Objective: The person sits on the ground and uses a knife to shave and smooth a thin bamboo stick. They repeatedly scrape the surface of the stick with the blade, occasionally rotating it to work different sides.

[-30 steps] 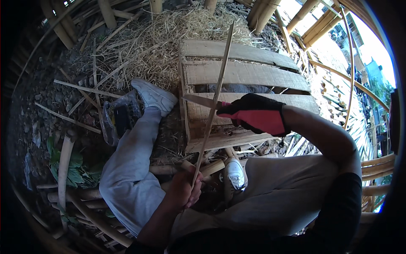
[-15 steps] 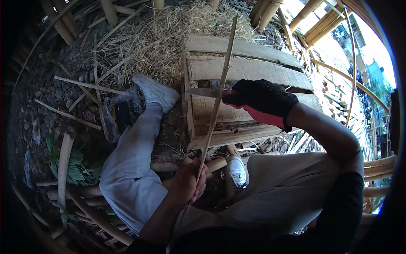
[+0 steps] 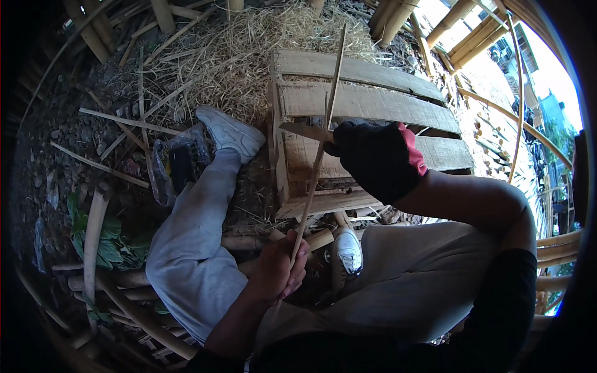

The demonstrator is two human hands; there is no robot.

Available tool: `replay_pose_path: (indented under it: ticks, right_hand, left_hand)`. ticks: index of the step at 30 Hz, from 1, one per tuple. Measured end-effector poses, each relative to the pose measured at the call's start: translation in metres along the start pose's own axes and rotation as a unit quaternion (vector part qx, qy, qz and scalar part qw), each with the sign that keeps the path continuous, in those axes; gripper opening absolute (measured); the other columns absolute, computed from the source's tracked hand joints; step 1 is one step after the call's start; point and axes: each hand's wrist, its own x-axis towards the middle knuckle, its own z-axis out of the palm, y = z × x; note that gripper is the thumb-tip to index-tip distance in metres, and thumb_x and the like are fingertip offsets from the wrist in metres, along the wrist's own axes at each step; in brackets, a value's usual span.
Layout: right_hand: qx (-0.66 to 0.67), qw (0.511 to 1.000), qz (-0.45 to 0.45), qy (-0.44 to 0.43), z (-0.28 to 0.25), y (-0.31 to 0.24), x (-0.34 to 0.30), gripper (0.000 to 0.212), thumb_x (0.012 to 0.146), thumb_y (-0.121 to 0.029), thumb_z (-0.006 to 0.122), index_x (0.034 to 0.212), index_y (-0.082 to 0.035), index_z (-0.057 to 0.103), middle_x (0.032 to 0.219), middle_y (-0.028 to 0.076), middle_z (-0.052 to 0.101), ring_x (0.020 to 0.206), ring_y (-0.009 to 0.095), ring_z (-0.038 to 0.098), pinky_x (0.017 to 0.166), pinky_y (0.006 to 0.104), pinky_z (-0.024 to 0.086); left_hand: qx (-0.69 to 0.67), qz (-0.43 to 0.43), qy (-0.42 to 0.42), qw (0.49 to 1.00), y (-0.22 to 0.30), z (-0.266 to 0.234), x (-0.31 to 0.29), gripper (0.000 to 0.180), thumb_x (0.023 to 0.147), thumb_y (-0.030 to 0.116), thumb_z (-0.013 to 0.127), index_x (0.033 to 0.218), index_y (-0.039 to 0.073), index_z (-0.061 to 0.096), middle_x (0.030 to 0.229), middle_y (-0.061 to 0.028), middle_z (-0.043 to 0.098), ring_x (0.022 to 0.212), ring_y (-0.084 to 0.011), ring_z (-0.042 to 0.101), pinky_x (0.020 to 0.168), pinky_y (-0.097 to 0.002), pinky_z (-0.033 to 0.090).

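Bamboo strip runs upright from your lap up across the wooden pallet, so its length stays clear of your legs. Your bare left hand is closed around the strip's lower end, anchoring it. Your gloved right hand is clenched on the knife, blade laid against the strip at mid-length; the glove shields the working hand. Straw lies behind the pallet.

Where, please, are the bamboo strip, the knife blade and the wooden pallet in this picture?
bamboo strip (image 3: 336, 81), head view, on its upper length above the glove.
knife blade (image 3: 301, 130), head view, on the flat of the blade.
wooden pallet (image 3: 373, 102), head view, on a bare middle plank.
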Motion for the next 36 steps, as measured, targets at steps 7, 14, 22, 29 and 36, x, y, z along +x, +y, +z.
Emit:
replay_pose_path:
  ticks: [7, 14, 22, 29, 36]
  right_hand:
    - [0.032, 0.994, -0.041, -0.095, -0.009, 0.019, 0.013, 0.033, 0.1, -0.041, 0.059, 0.09, -0.01, 0.062, 0.071, 0.01, 0.067, 0.062, 0.031, 0.068, 0.054, 0.042, 0.053]
    - [0.061, 0.988, -0.036, -0.136, -0.01, 0.022, 0.017, 0.031, 0.101, -0.041, 0.057, 0.095, -0.01, 0.063, 0.072, 0.01, 0.067, 0.068, 0.03, 0.07, 0.059, 0.042, 0.054]
    - [-0.033, 0.997, -0.045, -0.056, -0.01, 0.013, -0.003, 0.028, 0.098, -0.038, 0.062, 0.092, -0.011, 0.061, 0.073, 0.009, 0.064, 0.066, 0.03, 0.069, 0.055, 0.0423, 0.054]
    - [-0.037, 0.996, -0.011, -0.079, -0.009, 0.01, -0.002, 0.031, 0.099, -0.042, 0.058, 0.094, -0.012, 0.064, 0.076, 0.009, 0.068, 0.069, 0.03, 0.07, 0.058, 0.0421, 0.055]
    - [-0.015, 0.998, -0.012, -0.06, -0.006, 0.01, -0.003, 0.03, 0.098, -0.04, 0.06, 0.093, -0.011, 0.064, 0.076, 0.01, 0.067, 0.069, 0.03, 0.07, 0.058, 0.0422, 0.055]
  left_hand:
    - [-0.005, -0.015, 0.006, 1.0, 0.005, 0.004, -0.001, 0.037, 0.109, 0.035, 0.027, 0.083, 0.014, 0.042, 0.047, 0.0021, 0.033, 0.03, -0.0085, 0.028, 0.029, -0.0247, 0.023]
    - [0.036, 0.061, 0.063, 0.996, -0.004, 0.007, -0.003, 0.039, 0.111, 0.036, 0.025, 0.106, 0.009, 0.051, 0.053, -0.0009, 0.041, 0.031, -0.0106, 0.032, 0.031, -0.0235, 0.028]
    - [0.536, 0.38, 0.187, 0.73, -0.016, 0.015, -0.008, 0.063, 0.1, 0.001, 0.051, 0.159, 0.016, 0.033, 0.112, -0.019, 0.056, 0.077, -0.0251, 0.066, 0.062, -0.0344, 0.056]
    - [0.581, 0.34, 0.154, 0.723, -0.015, 0.014, -0.008, 0.087, 0.085, -0.007, 0.063, 0.16, 0.024, 0.031, 0.124, -0.0232, 0.05, 0.098, -0.0386, 0.067, 0.075, -0.0442, 0.059]
    - [0.54, 0.329, 0.172, 0.756, -0.014, 0.02, -0.01, 0.063, 0.094, -0.004, 0.058, 0.15, 0.019, 0.043, 0.124, -0.021, 0.055, 0.097, -0.0379, 0.068, 0.075, -0.0435, 0.059]
